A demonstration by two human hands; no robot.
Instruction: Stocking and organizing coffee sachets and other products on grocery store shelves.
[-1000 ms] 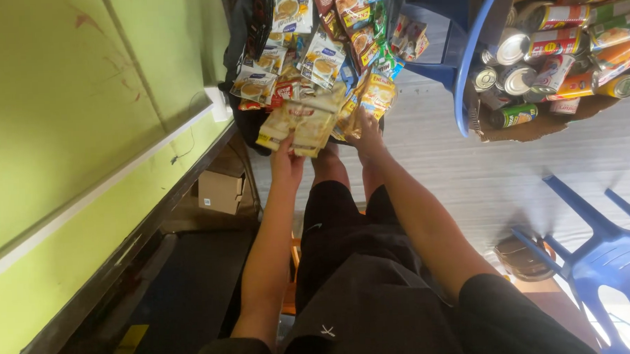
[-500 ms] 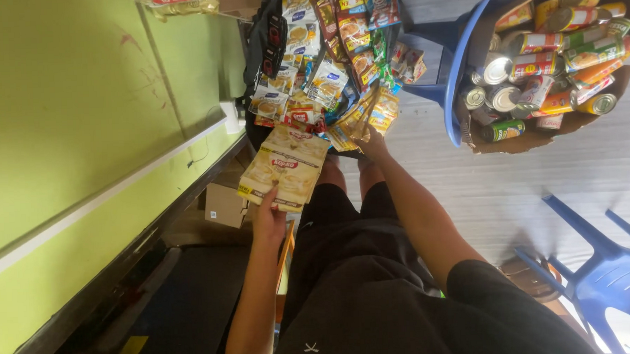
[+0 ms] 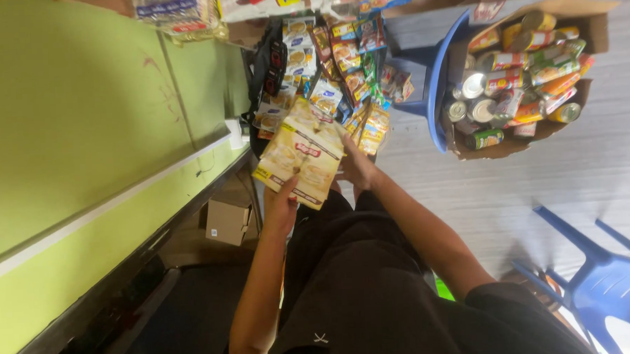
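A strip of pale yellow sachet packets (image 3: 304, 155) is held up in front of me. My left hand (image 3: 282, 202) grips its lower edge, and my right hand (image 3: 356, 165) holds its right side. Behind the strip hangs a dense display of colourful snack and sachet strips (image 3: 339, 64), reaching from the top of the view down to my hands. My dark shorts and legs fill the lower middle.
A green wall (image 3: 83, 136) with a pale ledge runs along the left. A small cardboard box (image 3: 227, 222) sits on the floor below it. A cardboard box of cans (image 3: 521, 79) rests on a blue chair at right. Another blue chair (image 3: 598, 279) stands at lower right.
Both hands were up among the hanging strips a second ago. The yellow strip has since come away from the display and now sits lower, held between both hands.
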